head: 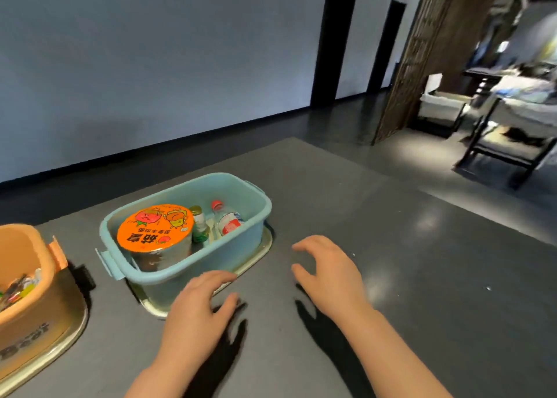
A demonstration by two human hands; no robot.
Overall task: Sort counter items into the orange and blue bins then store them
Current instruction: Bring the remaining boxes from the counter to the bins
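A light-blue rectangular plastic bin [193, 265] w/ side latches was seen on the dark grey tabletop [407, 292], set on a pale metal tray [253, 262] whose rim showed at the bin's near and right edges. Inside the bin, at its left end, a round instant-noodle cup w/ an orange foil lid [155, 228] was stood upright; just right of it a small green bottle w/ a gold cap [199, 226] was lodged, and next to that a clear plastic bottle w/ a red cap and red-and-white label [227, 218] was laid tilted against the far wall. At the left edge of the view an orange plastic bin [24, 274] was partly cut off, also set on a metal tray [57, 343]; small mixed items were visible in it but could not be identified. The left hand [199, 304] was held spread, palm down, fingers relaxed, just at the blue bin's near right corner; contact w/ the bin could not be judged. The right hand [328, 274] was held open, fingers loosely splayed, above the bare tabletop to the right of the bin, nothing gripped. Dark shadows of both hands were cast on the tabletop.
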